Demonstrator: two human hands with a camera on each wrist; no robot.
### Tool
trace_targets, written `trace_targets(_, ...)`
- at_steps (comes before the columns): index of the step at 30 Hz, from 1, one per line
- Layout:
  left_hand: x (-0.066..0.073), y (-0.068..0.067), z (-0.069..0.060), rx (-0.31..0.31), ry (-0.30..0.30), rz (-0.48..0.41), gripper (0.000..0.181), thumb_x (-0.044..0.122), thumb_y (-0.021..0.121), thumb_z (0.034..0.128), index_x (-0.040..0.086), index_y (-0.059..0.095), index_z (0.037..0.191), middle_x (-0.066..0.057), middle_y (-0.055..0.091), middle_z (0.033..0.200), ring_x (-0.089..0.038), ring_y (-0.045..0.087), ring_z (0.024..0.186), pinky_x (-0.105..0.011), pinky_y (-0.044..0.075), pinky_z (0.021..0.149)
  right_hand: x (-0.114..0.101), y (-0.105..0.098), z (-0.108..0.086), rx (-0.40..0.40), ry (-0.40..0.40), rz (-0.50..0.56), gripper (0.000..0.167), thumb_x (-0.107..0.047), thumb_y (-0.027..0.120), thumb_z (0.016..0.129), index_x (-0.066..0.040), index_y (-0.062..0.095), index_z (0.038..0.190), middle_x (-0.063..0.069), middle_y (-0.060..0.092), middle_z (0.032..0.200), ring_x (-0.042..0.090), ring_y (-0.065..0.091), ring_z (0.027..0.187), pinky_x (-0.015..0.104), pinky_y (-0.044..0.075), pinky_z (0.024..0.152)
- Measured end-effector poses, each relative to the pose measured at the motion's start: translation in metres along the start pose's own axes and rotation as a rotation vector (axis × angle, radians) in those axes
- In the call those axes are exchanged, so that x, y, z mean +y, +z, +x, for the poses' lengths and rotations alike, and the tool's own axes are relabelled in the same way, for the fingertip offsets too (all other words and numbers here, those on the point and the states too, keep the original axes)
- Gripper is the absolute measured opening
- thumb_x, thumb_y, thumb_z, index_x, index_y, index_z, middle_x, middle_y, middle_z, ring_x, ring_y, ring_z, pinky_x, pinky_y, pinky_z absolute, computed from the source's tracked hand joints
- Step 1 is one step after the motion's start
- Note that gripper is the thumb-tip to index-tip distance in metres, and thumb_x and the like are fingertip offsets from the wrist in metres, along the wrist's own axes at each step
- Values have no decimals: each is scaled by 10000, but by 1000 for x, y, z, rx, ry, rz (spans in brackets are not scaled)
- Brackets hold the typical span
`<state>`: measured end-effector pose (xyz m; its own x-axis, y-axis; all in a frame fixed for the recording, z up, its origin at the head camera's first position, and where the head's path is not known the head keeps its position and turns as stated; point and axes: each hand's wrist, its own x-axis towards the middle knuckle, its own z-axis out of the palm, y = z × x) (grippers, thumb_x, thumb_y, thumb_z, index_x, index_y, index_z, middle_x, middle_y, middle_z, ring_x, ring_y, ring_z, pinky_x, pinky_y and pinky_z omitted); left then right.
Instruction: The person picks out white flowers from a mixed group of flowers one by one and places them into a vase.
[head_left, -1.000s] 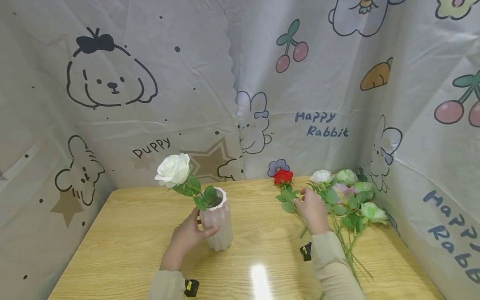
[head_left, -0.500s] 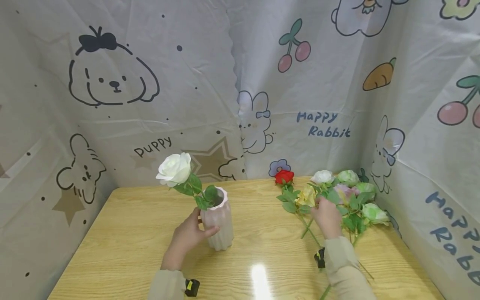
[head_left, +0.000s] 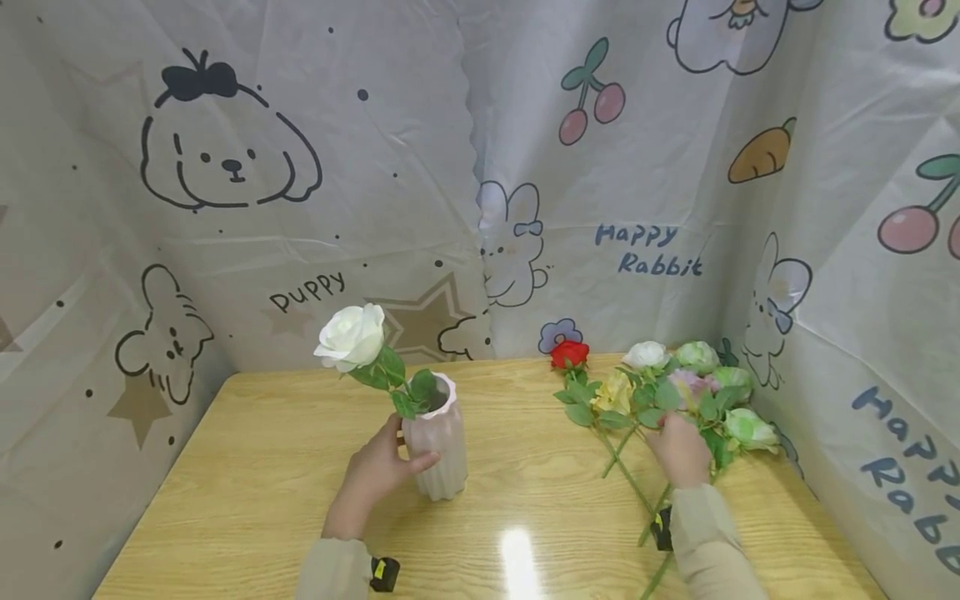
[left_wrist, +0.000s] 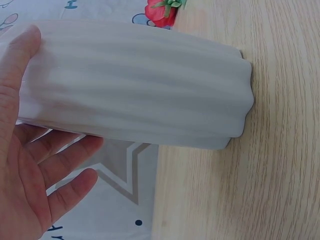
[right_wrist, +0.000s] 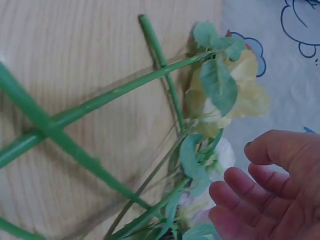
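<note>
My left hand (head_left: 375,467) holds a pale pink, fluted vase (head_left: 438,454) upright on the table, thumb on the near side. In the left wrist view its thumb lies on the vase (left_wrist: 140,85) while the fingers pass behind. One white rose (head_left: 351,337) leans out of the vase's mouth to the left. Over the stems of a spread of artificial flowers at the right is my right hand (head_left: 682,450). The right wrist view shows its fingers (right_wrist: 250,187) loosely bent, apart from the thumb, with nothing between them. A yellow flower (head_left: 613,392) lies left of it.
Behind the yellow flower lies a red rose (head_left: 570,356). Farther right are a white rose (head_left: 647,356), a pinkish-purple flower (head_left: 686,383) and several green-white roses (head_left: 750,427). Green stems (head_left: 630,479) cross towards the front. Printed cloth (head_left: 405,167) hangs behind the wooden table (head_left: 262,467).
My right hand has drawn away from the yellow flower, rightwards and nearer, leaving it lying beside the red rose with its stem crossing others. The left hand, vase and white rose stay put.
</note>
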<state>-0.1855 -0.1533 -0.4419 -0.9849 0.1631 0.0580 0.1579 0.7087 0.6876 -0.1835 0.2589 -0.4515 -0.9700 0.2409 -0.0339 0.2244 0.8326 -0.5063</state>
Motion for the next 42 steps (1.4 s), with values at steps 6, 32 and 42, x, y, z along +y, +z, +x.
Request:
trace_targets(6,1,-3,1,4,1,8,824,501,675,726,94,322,1350,-101,488,1262,-312,537,1057,-553,423,779,12,2,-2,-2,-14,22,210,-42,530,806,143,518,902,208,561,665,210,473,483,346,405,425)
trace_targets(32,-1,-3,1,10,1,-4,827,504,675,726,107,318,1358,-90,493,1254,-306,535,1058,-560,414,793,37,9,2,-115,120,-145,221,-129,553,851,26,561,694,150,574,624,333,582,588,445,454,484)
trace_targets(42,0,-1,-1,7,1,-29,833,479,689,724,92,313,1359,-102,493,1243,-317,532,1057,-524,431,796,40,9,5,-104,79,-135,292,-176,622,820,106,562,770,136,564,578,283,562,510,411,458,449)
